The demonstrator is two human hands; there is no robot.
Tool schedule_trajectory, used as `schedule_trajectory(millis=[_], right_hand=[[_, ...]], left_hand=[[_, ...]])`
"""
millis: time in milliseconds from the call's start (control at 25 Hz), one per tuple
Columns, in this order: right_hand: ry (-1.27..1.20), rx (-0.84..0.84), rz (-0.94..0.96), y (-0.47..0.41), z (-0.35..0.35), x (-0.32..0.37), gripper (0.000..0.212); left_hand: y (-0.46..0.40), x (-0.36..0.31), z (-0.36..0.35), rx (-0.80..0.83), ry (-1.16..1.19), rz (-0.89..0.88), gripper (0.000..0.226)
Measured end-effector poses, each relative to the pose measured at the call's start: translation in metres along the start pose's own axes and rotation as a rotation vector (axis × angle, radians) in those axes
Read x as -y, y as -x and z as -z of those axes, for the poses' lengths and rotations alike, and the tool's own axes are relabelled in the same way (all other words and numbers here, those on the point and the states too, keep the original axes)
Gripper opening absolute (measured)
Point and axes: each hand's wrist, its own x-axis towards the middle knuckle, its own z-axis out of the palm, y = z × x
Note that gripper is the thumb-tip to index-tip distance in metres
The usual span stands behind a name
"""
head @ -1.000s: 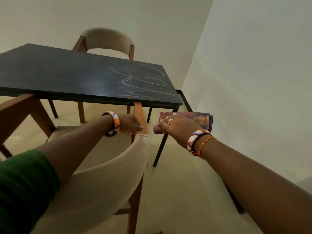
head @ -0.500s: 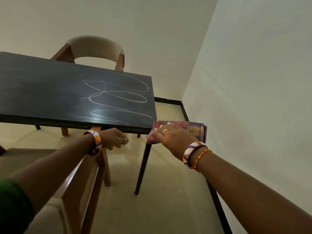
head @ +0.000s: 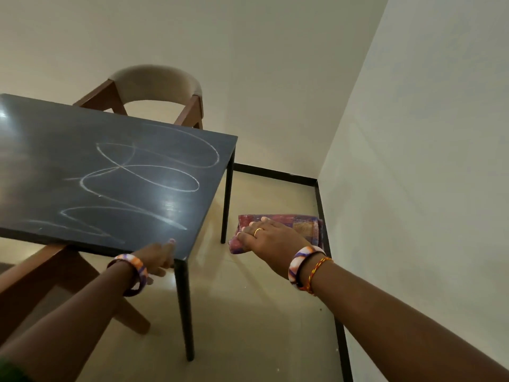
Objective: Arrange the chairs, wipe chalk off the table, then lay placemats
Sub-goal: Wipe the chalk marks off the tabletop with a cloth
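Right of the surface [head: 110,166], the right hand [head: 271,244] grips the folded cloth [head: 303,226], fingers curled on its left end. The chalk loops [head: 148,175] lie to its left, stretching near to far. The left hand [head: 158,257] touches the near edge, fingers loosely bent.

Single head-worn view, downward and forward, close over table [head: 82,175] corner.

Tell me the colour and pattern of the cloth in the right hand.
The cloth is a reddish-purple patchwork check with orange-tan squares, seen in the head view.
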Motion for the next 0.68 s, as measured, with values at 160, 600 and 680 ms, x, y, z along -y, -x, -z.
schedule_trajectory(millis=[160, 600, 680], right_hand=[[-0.067, -0.01, 0.119, -0.022, -0.026, -0.06, 0.052], [-0.272, -0.023, 0.559, -0.177, -0.05, -0.097, 0.052], [-0.284, -0.045, 0.655, -0.21, -0.044, -0.092, 0.051]], left_hand=[[-0.027, -0.014, -0.024, -0.338, 0.806, 0.282, 0.056], [-0.065, -0.001, -0.022, -0.719, 0.566, 0.37, 0.021], [-0.062, -0.007, -0.018, -0.689, 0.627, 0.39, 0.02]])
